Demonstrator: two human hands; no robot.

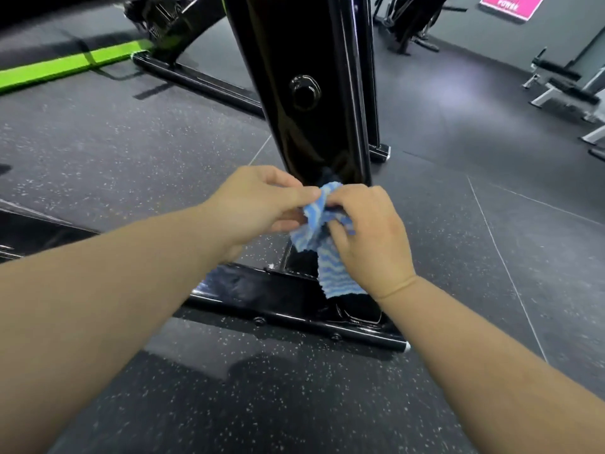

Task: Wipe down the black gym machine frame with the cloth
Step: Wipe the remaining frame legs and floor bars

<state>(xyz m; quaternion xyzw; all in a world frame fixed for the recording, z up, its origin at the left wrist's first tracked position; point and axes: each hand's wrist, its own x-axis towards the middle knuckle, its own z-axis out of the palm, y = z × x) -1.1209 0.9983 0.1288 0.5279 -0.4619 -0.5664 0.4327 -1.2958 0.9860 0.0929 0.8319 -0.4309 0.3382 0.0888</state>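
Note:
A blue and white striped cloth [334,270] hangs between both hands in front of the glossy black machine upright [304,93]. My left hand [255,204] pinches the cloth's upper edge with thumb and fingers. My right hand [370,237] grips the bunched cloth from the right, and a loose end dangles below it. Both hands hover just short of the foot of the upright, above the black base bar [294,309] that lies across the floor. A round bolt cap [306,93] sits on the upright's face.
Dark speckled rubber floor [131,152] surrounds the frame. A second black floor bar [196,83] runs back left, beside a bright green strip [65,67]. Benches [563,90] stand at the far right, another machine [412,21] at the back, and a pink sign [512,4] on the wall.

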